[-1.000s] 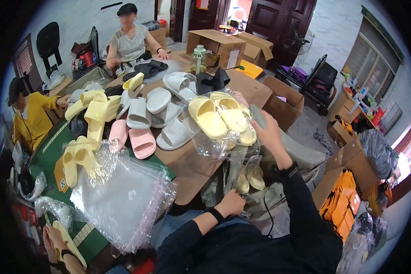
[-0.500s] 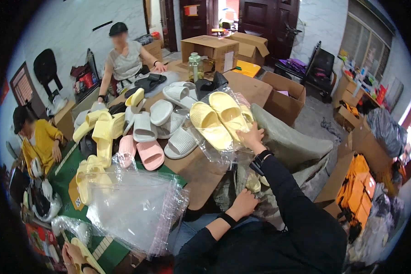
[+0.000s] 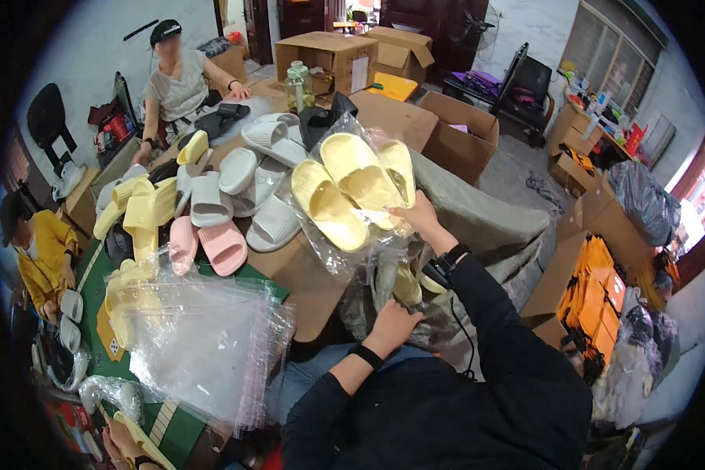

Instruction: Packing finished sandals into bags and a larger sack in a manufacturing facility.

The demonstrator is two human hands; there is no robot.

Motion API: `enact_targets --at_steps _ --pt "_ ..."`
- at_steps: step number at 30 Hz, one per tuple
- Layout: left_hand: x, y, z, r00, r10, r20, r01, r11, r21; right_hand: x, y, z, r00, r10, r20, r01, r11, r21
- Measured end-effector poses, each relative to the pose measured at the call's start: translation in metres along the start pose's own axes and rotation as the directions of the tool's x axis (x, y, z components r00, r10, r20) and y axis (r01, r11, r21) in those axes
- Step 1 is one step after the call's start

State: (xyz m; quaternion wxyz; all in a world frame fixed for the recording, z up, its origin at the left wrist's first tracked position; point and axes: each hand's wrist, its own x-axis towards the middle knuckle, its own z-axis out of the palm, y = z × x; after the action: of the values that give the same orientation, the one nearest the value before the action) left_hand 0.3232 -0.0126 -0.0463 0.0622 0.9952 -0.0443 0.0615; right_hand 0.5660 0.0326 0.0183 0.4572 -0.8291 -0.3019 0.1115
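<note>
A pair of yellow slippers point(image 3: 362, 178) in a clear plastic bag lies at the table's right side, with another yellow slipper point(image 3: 399, 170) beside it. My right hand point(image 3: 415, 218) is closed on the near right edge of the bagged slippers. Lower down, my left hand point(image 3: 392, 325) makes a fist around the rim of a grey sack point(image 3: 478, 207) by my lap. More yellow slippers point(image 3: 407, 284) show inside the sack's mouth, between my two hands. What lies deeper in the sack is hidden.
Grey slippers point(image 3: 274, 223), pink slippers point(image 3: 222, 247) and yellow slippers point(image 3: 141, 219) are heaped left of the bag. Clear plastic bags point(image 3: 204, 345) lie stacked in front. Two co-workers sit at the left; another person's hands point(image 3: 125, 442) show lower left. Cardboard boxes point(image 3: 462, 137) stand behind the sack.
The view has shifted, so most things appear farther left and higher. Both my hands keep their grips. Grey slippers now show by the co-worker in yellow.
</note>
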Motion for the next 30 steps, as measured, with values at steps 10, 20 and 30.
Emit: enact_targets --at_steps 10,20,30 --pt "-0.008 -0.006 -0.024 0.998 -0.054 -0.034 0.052 0.997 -0.053 -0.061 -0.028 -0.139 0.984 -0.163 -0.073 0.167 0.702 0.692" --pt "-0.02 -0.012 -0.057 0.93 0.028 -0.368 -0.054 0.997 -0.06 -0.089 0.019 -0.27 0.947 0.065 0.316 -0.104 0.989 0.108" --pt "-0.013 0.003 -0.069 0.956 0.117 -0.268 -0.133 0.99 -0.042 -0.069 0.036 -0.121 0.581 0.039 0.813 0.588 0.67 -0.452"
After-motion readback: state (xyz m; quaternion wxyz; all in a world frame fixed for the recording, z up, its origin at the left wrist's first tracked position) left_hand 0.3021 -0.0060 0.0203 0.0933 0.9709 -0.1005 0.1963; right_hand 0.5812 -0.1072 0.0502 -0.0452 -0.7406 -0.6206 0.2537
